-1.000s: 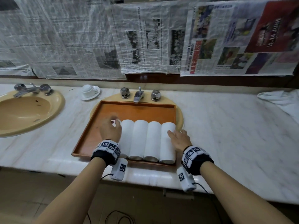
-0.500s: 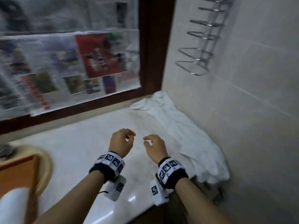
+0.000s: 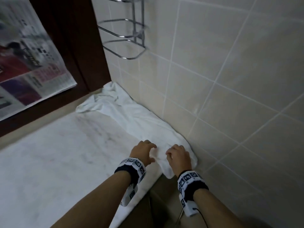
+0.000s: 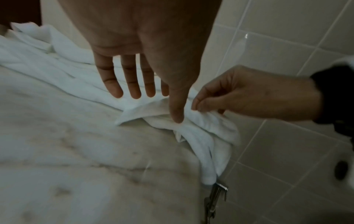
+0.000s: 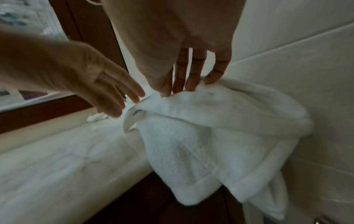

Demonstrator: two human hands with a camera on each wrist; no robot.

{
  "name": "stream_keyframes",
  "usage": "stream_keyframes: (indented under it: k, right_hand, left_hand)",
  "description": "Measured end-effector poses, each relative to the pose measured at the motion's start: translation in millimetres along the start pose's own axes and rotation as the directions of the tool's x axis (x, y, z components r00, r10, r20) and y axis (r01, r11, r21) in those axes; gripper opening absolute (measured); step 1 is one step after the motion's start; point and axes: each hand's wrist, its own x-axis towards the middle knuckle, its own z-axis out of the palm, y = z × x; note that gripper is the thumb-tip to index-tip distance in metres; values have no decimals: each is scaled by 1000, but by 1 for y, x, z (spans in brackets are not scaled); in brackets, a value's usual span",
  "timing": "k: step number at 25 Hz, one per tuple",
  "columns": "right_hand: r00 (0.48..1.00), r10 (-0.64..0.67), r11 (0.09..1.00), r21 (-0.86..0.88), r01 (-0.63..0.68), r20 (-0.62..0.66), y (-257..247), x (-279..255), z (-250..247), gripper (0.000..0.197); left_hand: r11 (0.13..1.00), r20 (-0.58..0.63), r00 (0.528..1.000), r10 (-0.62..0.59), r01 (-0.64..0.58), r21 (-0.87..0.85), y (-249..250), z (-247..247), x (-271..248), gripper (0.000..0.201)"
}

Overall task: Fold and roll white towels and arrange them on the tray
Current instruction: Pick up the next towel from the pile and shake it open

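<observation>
Both hands are on the pickup step, I judge. The rumpled white towel (image 3: 131,119) lies on the marble counter (image 3: 57,153) against the tiled wall (image 3: 230,79), one end drooping over the counter's edge. My right hand (image 3: 178,157) pinches that end; my left hand (image 3: 142,151) hovers beside it, fingers straight (holding nothing). Next: grip and lift clear.

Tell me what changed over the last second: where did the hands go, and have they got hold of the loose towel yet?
Both hands left the rolled towels on the tray and swung right to the counter's end. The right hand now pinches the near edge of the crumpled white towel; the left hand reaches it with straight fingers, thumb on a fold, not gripping. The towel still lies heaped along the tiled wall.
</observation>
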Motion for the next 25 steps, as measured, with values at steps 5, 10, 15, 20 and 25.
stream_keyframes:
  k: [5, 10, 15, 20, 25]
  right_hand:
    - [992, 105, 991, 88, -98, -70, 1, -3, 2, 11]
    - [973, 233, 968, 91, -232, 5, 20, -8, 0, 58]
    - [967, 22, 993, 115, 8, -254, -16, 1, -30, 45]
    - [781, -201, 865, 268, 425, -592, -121, 52, -154, 24]
    - [518, -494, 642, 108, 759, -699, -273, 72, -289, 17]
  left_hand:
    - [993, -9, 1000, -23, 24, 118, 3, 15, 13, 26]
    - [999, -193, 981, -32, 35, 13, 9, 10, 5, 20]
    - [959, -596, 800, 68, -217, -182, 18, -82, -22, 15]
    - [980, -890, 454, 34, -192, -61, -45, -228, -99, 13]
    - [987, -951, 309, 27, 144, 75, -124, -355, -237, 44]
